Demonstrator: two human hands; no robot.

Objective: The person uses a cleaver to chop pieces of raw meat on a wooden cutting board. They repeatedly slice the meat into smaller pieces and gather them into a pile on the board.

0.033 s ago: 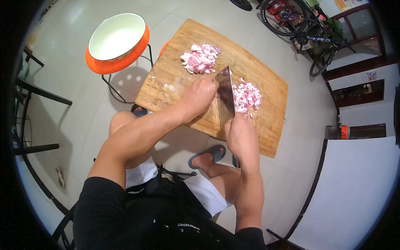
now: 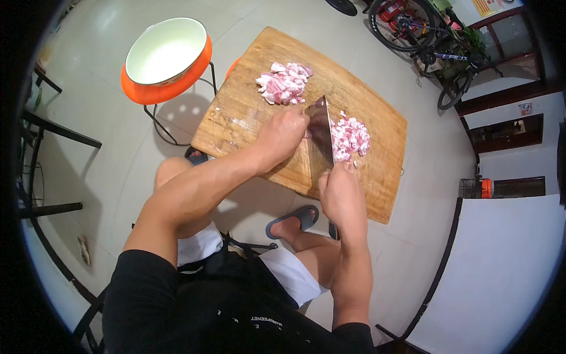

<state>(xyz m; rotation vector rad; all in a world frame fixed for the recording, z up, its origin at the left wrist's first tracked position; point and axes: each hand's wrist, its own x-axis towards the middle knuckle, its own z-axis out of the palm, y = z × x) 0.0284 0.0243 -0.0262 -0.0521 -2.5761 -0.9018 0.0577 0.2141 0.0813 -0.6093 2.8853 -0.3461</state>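
Note:
My right hand point(image 2: 342, 192) is closed round the handle of a broad-bladed cleaver point(image 2: 321, 133), which stands on the wooden cutting board point(image 2: 236, 124). Against the blade's left side sits my left hand point(image 2: 284, 131), its fingers curled and bunched on the board; what they hold, if anything, is hidden. Right of the blade lies a heap of finely diced pink-and-white meat point(image 2: 351, 137). Farther off, beyond my left hand, rests a pile of larger raw meat slices point(image 2: 284, 82).
A white enamel bowl point(image 2: 167, 52) sits on an orange stool point(image 2: 134, 94) with thin black legs, left of the board. Dark furniture legs point(image 2: 62, 130) stand at far left. A bicycle point(image 2: 436, 35) leans at the upper right, near a white wall. My sandaled foot point(image 2: 295, 223) is below the board.
The cleaver's blade has shifted very slightly to the right and toward me. Both hands otherwise keep their places.

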